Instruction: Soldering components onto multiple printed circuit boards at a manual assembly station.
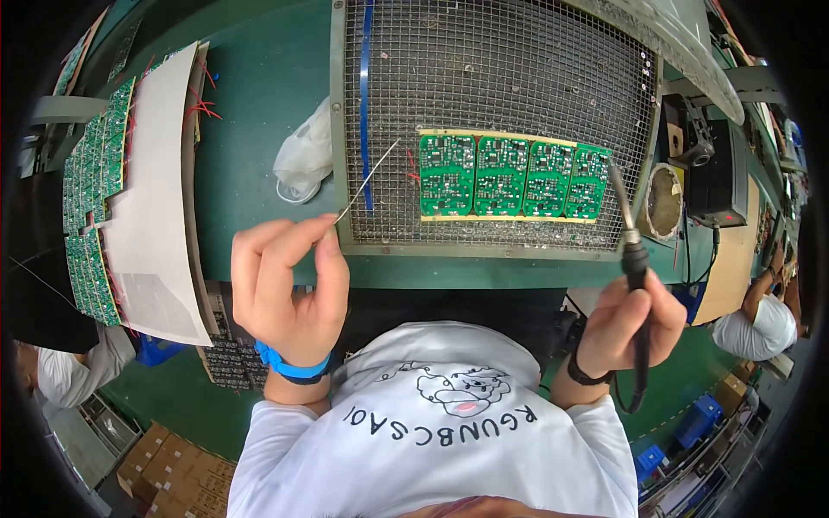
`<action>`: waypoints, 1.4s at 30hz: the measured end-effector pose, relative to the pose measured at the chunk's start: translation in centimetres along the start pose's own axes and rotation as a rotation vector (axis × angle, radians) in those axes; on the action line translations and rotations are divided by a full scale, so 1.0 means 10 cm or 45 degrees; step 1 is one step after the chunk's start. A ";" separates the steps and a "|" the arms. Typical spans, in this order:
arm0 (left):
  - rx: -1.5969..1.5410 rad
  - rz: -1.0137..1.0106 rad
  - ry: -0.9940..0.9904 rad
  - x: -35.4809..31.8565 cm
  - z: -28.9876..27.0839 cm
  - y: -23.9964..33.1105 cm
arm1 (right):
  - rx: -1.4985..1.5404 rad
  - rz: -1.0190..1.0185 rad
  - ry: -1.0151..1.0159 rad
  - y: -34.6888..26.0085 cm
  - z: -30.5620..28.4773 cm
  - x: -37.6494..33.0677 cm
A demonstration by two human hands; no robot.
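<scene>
My left hand point(294, 281) pinches a thin length of solder wire point(370, 177) between thumb and forefinger, its free end pointing up and away over the mesh. In my right hand point(635, 324) is a soldering iron point(635, 255) with a black handle, its metal tip close to the right end of a circuit board panel point(501, 177). Whether the tip touches the board I cannot tell. The green panel has several joined boards with small parts and pale edge strips, and lies flat on a metal mesh tray point(509, 252). Short red wires stick out at its left end.
A blue strap point(365, 104) crosses the mesh. Left of the tray lies a white plastic bag point(306, 155); beyond it, more board panels point(95, 198) lean by a white sheet point(155, 207). To the right are a round sponge dish point(663, 203) and a black box point(718, 177). Other people work at both sides.
</scene>
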State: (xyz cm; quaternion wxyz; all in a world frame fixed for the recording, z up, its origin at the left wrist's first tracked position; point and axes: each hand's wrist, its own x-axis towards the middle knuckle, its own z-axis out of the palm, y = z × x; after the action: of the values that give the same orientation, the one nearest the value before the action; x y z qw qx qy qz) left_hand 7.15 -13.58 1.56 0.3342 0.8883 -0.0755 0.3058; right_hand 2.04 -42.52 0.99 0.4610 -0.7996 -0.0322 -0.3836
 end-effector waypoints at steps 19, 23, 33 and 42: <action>-0.126 0.036 -0.114 0.01 0.10 0.06 | -0.332 0.291 0.329 0.44 -0.33 -0.05; -0.141 0.033 -0.131 0.04 0.14 0.08 | -0.363 0.259 0.348 0.43 -0.29 -0.04; -0.095 -0.041 -0.115 0.01 0.10 0.05 | -0.318 0.228 0.332 0.43 -0.28 -0.04; -0.113 -0.018 -0.198 -0.06 0.02 0.08 | -0.317 0.209 0.333 0.42 -0.28 -0.02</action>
State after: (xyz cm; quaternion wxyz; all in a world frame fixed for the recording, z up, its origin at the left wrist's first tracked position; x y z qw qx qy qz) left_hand 6.48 -14.30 1.51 0.3685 0.8942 -0.1085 0.2301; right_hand 1.96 -47.04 -1.33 0.3885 -0.7936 0.1410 -0.4465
